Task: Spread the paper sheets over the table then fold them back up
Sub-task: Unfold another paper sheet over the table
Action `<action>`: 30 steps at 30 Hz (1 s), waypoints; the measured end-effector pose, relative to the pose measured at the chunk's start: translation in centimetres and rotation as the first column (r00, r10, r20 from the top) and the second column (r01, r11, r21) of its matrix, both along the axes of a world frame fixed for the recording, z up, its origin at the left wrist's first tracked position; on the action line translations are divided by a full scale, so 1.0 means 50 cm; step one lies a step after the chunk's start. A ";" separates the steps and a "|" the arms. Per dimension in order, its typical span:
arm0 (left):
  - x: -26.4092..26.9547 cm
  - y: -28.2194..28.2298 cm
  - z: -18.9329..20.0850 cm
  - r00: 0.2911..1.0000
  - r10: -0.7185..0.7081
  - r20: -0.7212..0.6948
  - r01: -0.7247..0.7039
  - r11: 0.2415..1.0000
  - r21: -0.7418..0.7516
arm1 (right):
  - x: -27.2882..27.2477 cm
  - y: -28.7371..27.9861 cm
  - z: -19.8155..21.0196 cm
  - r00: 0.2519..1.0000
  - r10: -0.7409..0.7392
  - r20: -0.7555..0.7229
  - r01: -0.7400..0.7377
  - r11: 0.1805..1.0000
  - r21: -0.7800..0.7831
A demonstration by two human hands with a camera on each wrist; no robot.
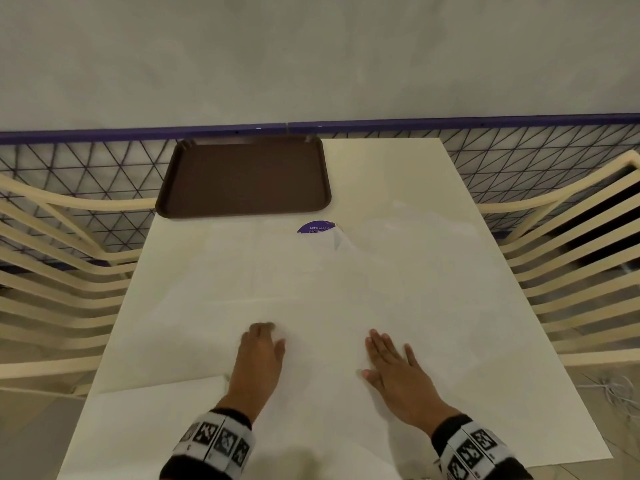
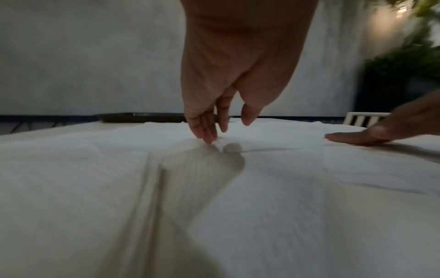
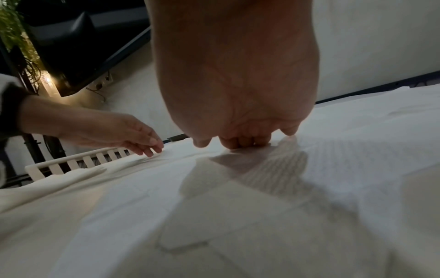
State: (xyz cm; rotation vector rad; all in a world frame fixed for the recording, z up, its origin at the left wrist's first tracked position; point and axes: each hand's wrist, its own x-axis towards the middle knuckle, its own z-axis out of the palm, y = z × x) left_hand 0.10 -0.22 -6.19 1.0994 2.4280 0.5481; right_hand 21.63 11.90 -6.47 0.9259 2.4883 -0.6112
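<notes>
White paper sheets (image 1: 311, 289) lay spread over the cream table (image 1: 398, 161), near a brown tray (image 1: 242, 178). Left hand (image 1: 259, 355) touched them with relaxed fingertips; right hand (image 1: 394, 368) pressed flat, fingers straight.

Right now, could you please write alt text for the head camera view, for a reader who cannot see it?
Two hands, left hand and right hand, rest on white paper sheets spread over a cream table. An empty brown tray sits at the far left corner.
</notes>
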 end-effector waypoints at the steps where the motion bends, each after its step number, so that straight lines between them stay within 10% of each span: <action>1: -0.009 0.015 0.000 0.996 0.074 0.056 -0.073 0.997 -0.018 | 0.000 0.001 0.001 1.000 0.002 0.003 -0.002 1.000 -0.002; 8: -0.057 0.091 -0.003 0.839 0.406 0.362 -0.354 0.913 -0.202 | 0.006 0.004 0.002 1.000 -0.006 -0.007 0.006 0.999 -0.051; 15: -0.010 0.074 0.046 0.918 0.142 0.371 -0.189 0.978 0.093 | -0.009 0.014 0.056 1.000 -0.020 0.009 0.020 1.000 -0.023; 21: 0.028 0.010 0.143 0.984 -0.120 0.129 0.081 0.958 0.276 | -0.121 0.028 0.149 0.909 0.109 -0.403 -0.032 0.981 0.192; 30: -0.104 -0.166 0.219 0.919 0.250 0.306 -0.344 0.886 0.310 | -0.238 0.001 0.190 0.934 -0.225 -0.277 0.075 0.883 -0.464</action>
